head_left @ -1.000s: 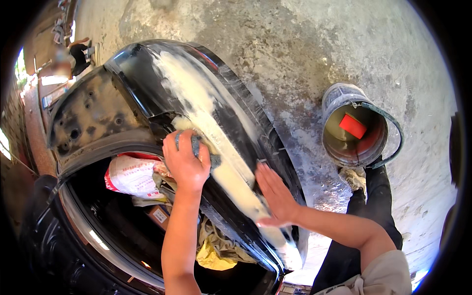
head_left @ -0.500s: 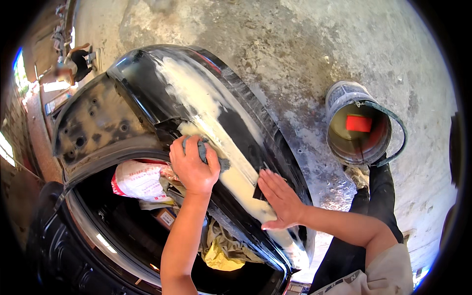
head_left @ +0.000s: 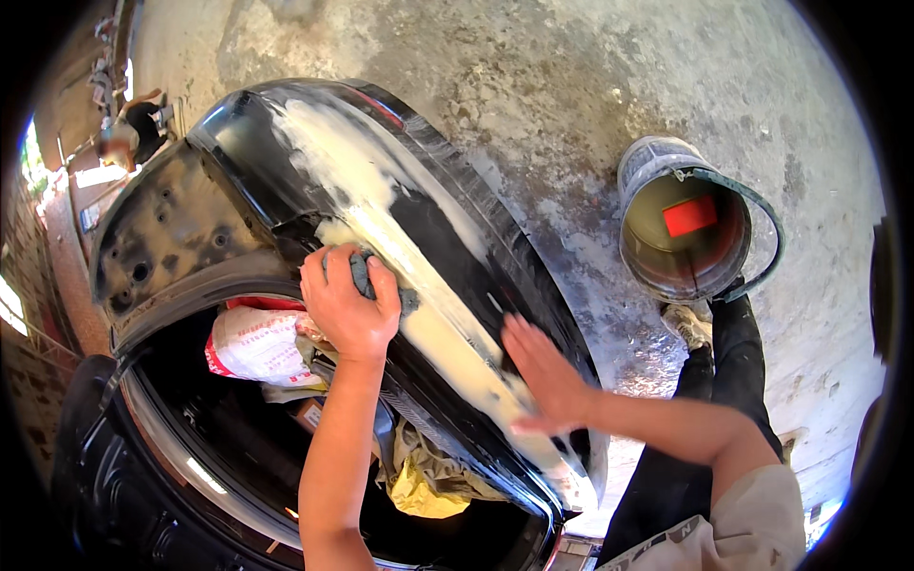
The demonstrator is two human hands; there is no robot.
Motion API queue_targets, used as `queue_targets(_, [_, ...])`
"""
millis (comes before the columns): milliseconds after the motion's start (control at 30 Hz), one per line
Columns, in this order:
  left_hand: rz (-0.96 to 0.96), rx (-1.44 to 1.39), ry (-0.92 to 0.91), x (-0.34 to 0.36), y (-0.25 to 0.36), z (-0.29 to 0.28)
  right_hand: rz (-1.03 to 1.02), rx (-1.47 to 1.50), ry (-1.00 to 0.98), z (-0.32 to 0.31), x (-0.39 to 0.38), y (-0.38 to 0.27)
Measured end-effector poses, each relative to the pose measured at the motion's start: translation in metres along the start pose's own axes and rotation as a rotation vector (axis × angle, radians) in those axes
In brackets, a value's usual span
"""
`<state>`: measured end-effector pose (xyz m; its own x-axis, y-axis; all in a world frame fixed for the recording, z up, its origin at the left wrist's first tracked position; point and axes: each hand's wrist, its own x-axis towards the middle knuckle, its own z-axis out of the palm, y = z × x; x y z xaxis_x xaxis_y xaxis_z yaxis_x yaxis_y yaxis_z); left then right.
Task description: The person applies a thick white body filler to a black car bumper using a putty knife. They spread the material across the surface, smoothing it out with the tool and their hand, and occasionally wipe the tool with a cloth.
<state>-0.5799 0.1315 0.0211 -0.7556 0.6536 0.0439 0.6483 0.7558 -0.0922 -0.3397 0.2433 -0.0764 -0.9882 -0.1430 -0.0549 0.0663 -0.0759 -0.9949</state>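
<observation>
Overall, a stained grey concrete floor (head_left: 543,67) extends along the far side of a glossy black car body (head_left: 443,233), seen from above at its rear corner. Within the car body, the dark trunk opening (head_left: 167,385) occupies the near side. A long, cream-coloured band of smoothed filler (head_left: 328,152) follows the panel between the trunk opening's edge and the outer edge of the car body. A scuffed grey cylindrical bucket (head_left: 645,176) with a dark looped handle is on the floor, well apart from the outer edge of the car body and near the person's shoe (head_left: 687,328). A crumpled white-and-red sack (head_left: 257,343) lies inside the trunk opening; a crinkled yellow plastic sheet (head_left: 424,492) lies farther along, near its panel-side edge. The right hand (head_left: 547,376) is flat, with fingers extended and nothing visibly held, over the lower stretch of the band; blur prevents telling whether it touches. The left hand (head_left: 350,303) is curled around a soft dark-grey wad (head_left: 362,275), at the trunk-side edge of the filler. A flat red rectangular block (head_left: 690,216) is inside the bucket.
</observation>
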Motion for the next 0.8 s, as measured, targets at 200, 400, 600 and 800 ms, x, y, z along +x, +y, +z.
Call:
queue_targets(200, [-0.006, 0.013, 0.005, -0.001, -0.001, 0.001, -0.072, 0.066, 0.203, -0.01, 0.066, 0.031])
queue_targets(400, [0.0, 0.016, 0.011, -0.001, -0.002, 0.002, -0.024, 0.11, 0.102, 0.007, 0.0, 0.019])
queue_targets(600, [0.001, 0.013, -0.01, -0.001, 0.0, 0.001, -0.025, 0.212, 0.18, -0.006, 0.046, 0.025])
queue_targets(800, [0.004, 0.005, 0.027, 0.0, -0.002, 0.003, -0.014, 0.166, 0.148, 0.029, -0.017, 0.035])
